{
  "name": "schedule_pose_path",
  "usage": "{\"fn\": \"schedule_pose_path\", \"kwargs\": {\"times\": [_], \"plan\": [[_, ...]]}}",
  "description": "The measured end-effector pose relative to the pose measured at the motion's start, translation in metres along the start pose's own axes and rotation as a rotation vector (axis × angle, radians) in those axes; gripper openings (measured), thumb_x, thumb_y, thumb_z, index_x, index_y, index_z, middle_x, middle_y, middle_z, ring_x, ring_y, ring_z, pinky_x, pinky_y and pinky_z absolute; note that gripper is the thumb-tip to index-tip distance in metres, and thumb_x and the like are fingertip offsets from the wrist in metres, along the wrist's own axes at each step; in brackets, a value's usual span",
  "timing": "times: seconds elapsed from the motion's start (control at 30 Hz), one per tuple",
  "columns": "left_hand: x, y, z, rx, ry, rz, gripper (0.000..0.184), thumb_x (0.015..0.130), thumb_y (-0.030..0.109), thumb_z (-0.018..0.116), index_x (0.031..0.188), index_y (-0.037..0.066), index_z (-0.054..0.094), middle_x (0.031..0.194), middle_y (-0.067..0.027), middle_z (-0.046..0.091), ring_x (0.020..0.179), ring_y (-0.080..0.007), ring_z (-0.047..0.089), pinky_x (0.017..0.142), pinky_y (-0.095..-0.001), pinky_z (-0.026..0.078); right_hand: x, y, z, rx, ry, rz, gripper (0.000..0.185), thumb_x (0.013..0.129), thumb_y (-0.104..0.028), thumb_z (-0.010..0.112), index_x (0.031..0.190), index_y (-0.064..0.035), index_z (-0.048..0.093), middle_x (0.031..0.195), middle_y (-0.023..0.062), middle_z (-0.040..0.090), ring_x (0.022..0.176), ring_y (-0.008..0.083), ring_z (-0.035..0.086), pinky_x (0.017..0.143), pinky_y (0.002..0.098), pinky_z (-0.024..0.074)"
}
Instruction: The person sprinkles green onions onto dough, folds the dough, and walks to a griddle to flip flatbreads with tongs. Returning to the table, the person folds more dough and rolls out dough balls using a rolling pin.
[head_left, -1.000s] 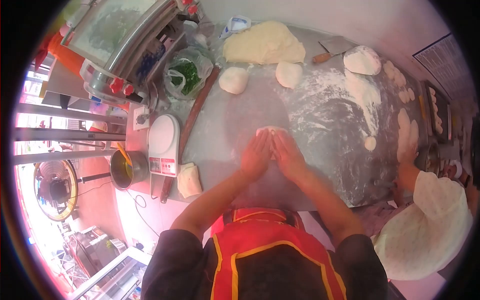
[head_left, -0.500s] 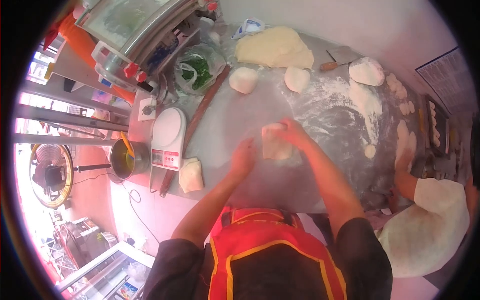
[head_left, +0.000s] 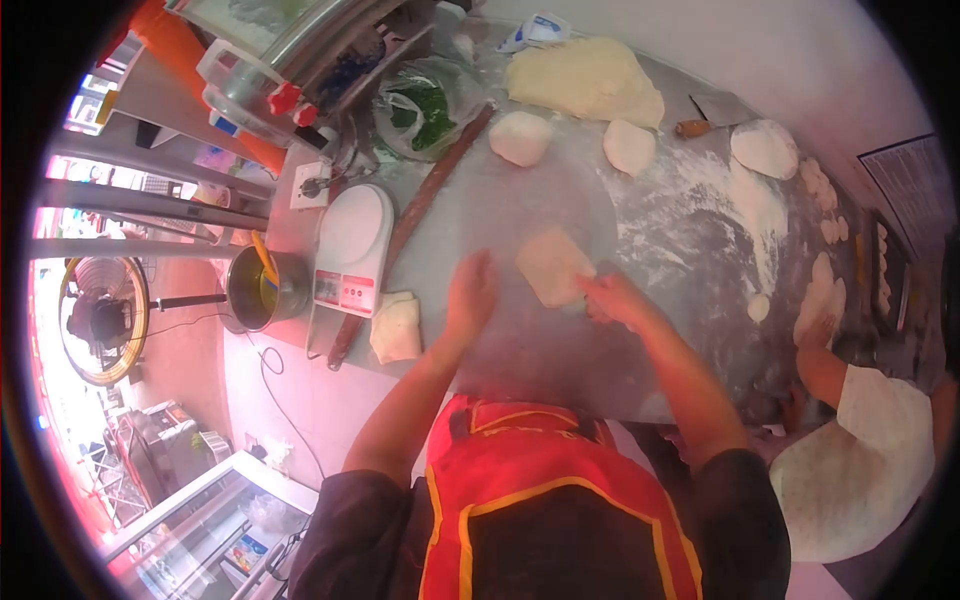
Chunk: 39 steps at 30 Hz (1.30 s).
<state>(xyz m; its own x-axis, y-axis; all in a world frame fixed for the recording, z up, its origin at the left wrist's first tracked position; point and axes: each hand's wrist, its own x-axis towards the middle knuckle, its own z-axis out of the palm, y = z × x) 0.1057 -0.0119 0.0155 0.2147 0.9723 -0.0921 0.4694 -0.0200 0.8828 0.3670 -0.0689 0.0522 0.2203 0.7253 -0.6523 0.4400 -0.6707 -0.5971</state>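
A red apron (head_left: 520,450) with yellow trim is at the near edge of the metal table (head_left: 530,355). On the near left lies a folded dough piece (head_left: 397,330). The right hand (head_left: 612,298) pinches the near right corner of a flat dough sheet (head_left: 553,268) in the middle of the table. The left hand (head_left: 472,288) is just left of the sheet, apart from it; its fingers are blurred, and whether they are spread or pressed together cannot be told. Farther left is a white kitchen scale (head_left: 354,235), with a long wooden rolling pin (head_left: 440,183) slanting beside it. Beyond the sheet sit two dough balls (head_left: 521,138), with a plastic bag of chopped greens (head_left: 428,112) to their left. Farthest is a large dough slab (head_left: 585,82).
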Motion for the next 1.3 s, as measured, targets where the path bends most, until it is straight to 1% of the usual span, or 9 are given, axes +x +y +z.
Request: {"fn": "schedule_pose_path", "kwargs": {"times": [0.23, 0.43, 0.6, 0.73, 0.9, 1.03, 1.1, 1.2, 1.3], "plan": [[0.061, 0.018, 0.061, 0.222, -0.21, -0.012, 0.036, 0.086, 0.018, 0.065, 0.115, -0.002, 0.06, 0.102, -0.0171, 0.067, 0.096, -0.0276, 0.065, 0.086, -0.0355, 0.05, 0.042, 0.006, 0.013, 0.245, 0.379, -0.3, 0.042, 0.076, -0.021, 0.076, 0.109, -0.0018, 0.06, 0.095, 0.0144, 0.068, 0.086, 0.0267, 0.066, 0.075, 0.0366, 0.0506], [0.072, 0.078, 0.039, 0.265, -0.515, -0.162, 0.032, 0.083, 0.019, 0.067, 0.107, -0.002, 0.063, 0.101, -0.017, 0.068, 0.094, -0.0288, 0.065, 0.084, -0.0393, 0.05, 0.03, -0.045, -0.006, -0.052, 0.134, -0.26, 0.038, 0.078, -0.014, 0.068, 0.113, -0.0048, 0.06, 0.099, 0.0144, 0.067, 0.093, 0.0285, 0.064, 0.079, 0.0389, 0.0504], [-0.01, 0.038, 0.058, 0.29, -0.216, 0.541, 0.035, 0.085, 0.012, 0.057, 0.119, 0.002, 0.058, 0.119, -0.0201, 0.061, 0.11, -0.0346, 0.059, 0.095, -0.0452, 0.045, -0.021, 0.015, 0.02, -0.169, 0.44, -0.826, 0.032, 0.086, -0.009, 0.058, 0.117, -0.0038, 0.058, 0.111, 0.0159, 0.064, 0.103, 0.0337, 0.06, 0.088, 0.0417, 0.048], [-0.045, 0.044, 0.062, 0.623, -0.22, 0.692, 0.047, 0.09, 0.012, 0.047, 0.133, -0.004, 0.045, 0.138, -0.0213, 0.047, 0.13, -0.036, 0.043, 0.109, -0.0458, 0.033, -0.035, 0.025, 0.036, -0.436, 0.508, -0.976, 0.034, 0.089, -0.008, 0.055, 0.122, 0.002, 0.055, 0.123, 0.0189, 0.058, 0.117, 0.0363, 0.054, 0.101, 0.0452, 0.0424], [-0.033, 0.032, 0.075, 0.759, -0.287, 0.695, 0.052, 0.091, 0.016, 0.042, 0.137, -0.008, 0.041, 0.143, -0.0235, 0.041, 0.139, -0.0349, 0.03, 0.116, -0.045, 0.023, -0.031, 0.018, 0.049, -0.542, 0.499, -0.777, 0.041, 0.093, -0.016, 0.053, 0.129, 0.0035, 0.049, 0.129, 0.02, 0.053, 0.125, 0.037, 0.047, 0.108, 0.0457, 0.035], [-0.012, 0.042, 0.053, 0.613, -0.501, 0.533, 0.047, 0.093, 0.024, 0.046, 0.131, -0.004, 0.05, 0.136, -0.0225, 0.049, 0.13, -0.0341, 0.044, 0.106, -0.0442, 0.036, -0.048, 0.0, 0.026, -0.602, 0.306, -0.676, 0.041, 0.093, -0.017, 0.052, 0.129, 0.0024, 0.049, 0.128, 0.0195, 0.054, 0.12, 0.0369, 0.05, 0.103, 0.0467, 0.0395], [0.008, 0.036, 0.033, 0.179, -0.667, 0.102, 0.046, 0.092, 0.029, 0.051, 0.127, -0.001, 0.054, 0.13, -0.022, 0.055, 0.122, -0.0345, 0.052, 0.099, -0.0438, 0.042, -0.064, 0.011, 0.02, -0.312, 0.394, -0.489, 0.039, 0.095, -0.019, 0.052, 0.128, 0.0011, 0.05, 0.128, 0.019, 0.054, 0.117, 0.0354, 0.052, 0.099, 0.0473, 0.0422], [0.025, 0.032, 0.046, 0.333, -0.185, 0.256, 0.037, 0.079, 0.016, 0.068, 0.113, 0.002, 0.062, 0.103, -0.0171, 0.066, 0.095, -0.0302, 0.064, 0.075, -0.0403, 0.051, -0.069, 0.039, 0.04, 0.399, 0.262, -0.086, 0.04, 0.098, -0.025, 0.049, 0.128, 0.0022, 0.049, 0.129, 0.0194, 0.054, 0.116, 0.0333, 0.054, 0.097, 0.0476, 0.0445], [0.039, 0.06, 0.05, 0.42, -0.563, -0.14, 0.041, 0.084, 0.027, 0.066, 0.118, 0.006, 0.06, 0.112, -0.0212, 0.062, 0.105, -0.0376, 0.059, 0.088, -0.0437, 0.047, -0.065, 0.027, 0.056, 1.184, 0.14, 0.15, 0.047, 0.1, -0.031, 0.045, 0.131, 0.0053, 0.045, 0.13, 0.0209, 0.053, 0.115, 0.0325, 0.055, 0.1, 0.0463, 0.0443]]}}
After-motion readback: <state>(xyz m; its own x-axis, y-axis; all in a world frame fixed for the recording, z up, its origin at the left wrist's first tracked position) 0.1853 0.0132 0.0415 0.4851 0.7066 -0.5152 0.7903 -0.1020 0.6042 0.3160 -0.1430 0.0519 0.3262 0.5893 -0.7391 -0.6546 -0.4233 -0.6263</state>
